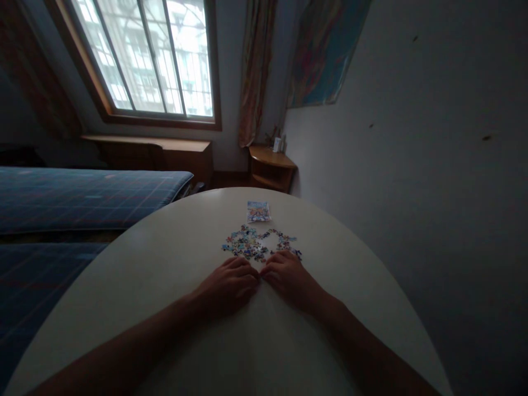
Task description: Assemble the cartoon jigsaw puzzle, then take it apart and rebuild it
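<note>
My left hand rests on the table with its fingers curled and its thumb side facing my other hand. Opposite it, my right hand is closed too, its fingertips meeting those of the left. Whatever is pinched between them is too small and dark to make out. Just beyond the knuckles lies a loose heap of small jigsaw puzzle pieces, mostly blue and multicoloured. From there, more pieces curve round to the right, partly hidden by my right hand. A small printed picture card lies behind them.
The round white table fills the foreground. Left of it is a bed with a blue plaid cover. A wooden corner shelf and a low wooden desk stand beyond, below a window. A bare wall runs along the right.
</note>
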### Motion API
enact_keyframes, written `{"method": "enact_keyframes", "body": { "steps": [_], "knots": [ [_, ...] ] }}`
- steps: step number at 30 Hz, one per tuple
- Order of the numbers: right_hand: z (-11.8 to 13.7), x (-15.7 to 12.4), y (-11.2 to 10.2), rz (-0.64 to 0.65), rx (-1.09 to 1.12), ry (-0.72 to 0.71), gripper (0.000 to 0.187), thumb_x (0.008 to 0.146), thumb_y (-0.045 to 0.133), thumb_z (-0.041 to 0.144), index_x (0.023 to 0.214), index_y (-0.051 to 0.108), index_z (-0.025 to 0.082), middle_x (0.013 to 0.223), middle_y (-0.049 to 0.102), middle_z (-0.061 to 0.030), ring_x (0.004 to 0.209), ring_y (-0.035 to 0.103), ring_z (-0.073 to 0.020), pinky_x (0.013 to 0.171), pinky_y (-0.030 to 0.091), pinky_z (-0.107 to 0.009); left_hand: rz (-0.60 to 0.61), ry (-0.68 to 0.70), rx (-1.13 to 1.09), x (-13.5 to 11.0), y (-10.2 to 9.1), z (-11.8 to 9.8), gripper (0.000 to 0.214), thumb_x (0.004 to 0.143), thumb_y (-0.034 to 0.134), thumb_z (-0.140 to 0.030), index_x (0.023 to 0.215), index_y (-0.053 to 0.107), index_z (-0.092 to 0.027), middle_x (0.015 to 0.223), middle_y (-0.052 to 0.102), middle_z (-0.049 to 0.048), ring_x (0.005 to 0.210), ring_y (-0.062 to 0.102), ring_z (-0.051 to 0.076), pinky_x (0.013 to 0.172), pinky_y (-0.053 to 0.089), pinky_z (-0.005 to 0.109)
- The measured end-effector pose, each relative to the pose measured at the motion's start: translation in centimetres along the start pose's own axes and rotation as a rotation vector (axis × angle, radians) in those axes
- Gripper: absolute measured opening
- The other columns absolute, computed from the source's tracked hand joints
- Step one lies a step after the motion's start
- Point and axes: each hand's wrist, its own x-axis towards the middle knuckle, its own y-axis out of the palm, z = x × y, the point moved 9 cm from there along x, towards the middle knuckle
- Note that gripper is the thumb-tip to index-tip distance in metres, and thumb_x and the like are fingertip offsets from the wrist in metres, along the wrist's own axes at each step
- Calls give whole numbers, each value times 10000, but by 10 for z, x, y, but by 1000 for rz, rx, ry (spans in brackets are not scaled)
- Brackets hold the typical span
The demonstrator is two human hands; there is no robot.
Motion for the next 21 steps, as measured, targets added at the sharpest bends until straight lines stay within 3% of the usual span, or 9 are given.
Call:
{"method": "enact_keyframes", "body": {
  "steps": [9,15,21],
  "knots": [
    [-13,4,-7,-137,-29,80,69,854,712,245,917,740,246,966,696,-39,999,589,-226,946,421,-396,39,80,-69,-1,-4,-8,221,915,528,-127,1073,653,-219,1078,706,47,1048,604,187,977,476,343],
    [-34,-1,-20,-156,-83,161,182,846,715,275,1021,738,230,1076,683,-75,1068,568,-250,947,439,-413,55,64,-20,-4,-1,-3,255,890,558,-160,1124,635,-225,1147,682,60,1103,599,209,1018,463,389],
    [-34,-3,-14,-100,-113,158,208,834,708,277,1032,748,229,1128,674,-81,1118,544,-261,986,421,-439,71,74,76,-4,1,-7,247,918,520,-162,1116,655,-224,1067,675,64,1006,596,207,959,486,386]
  ]
}}
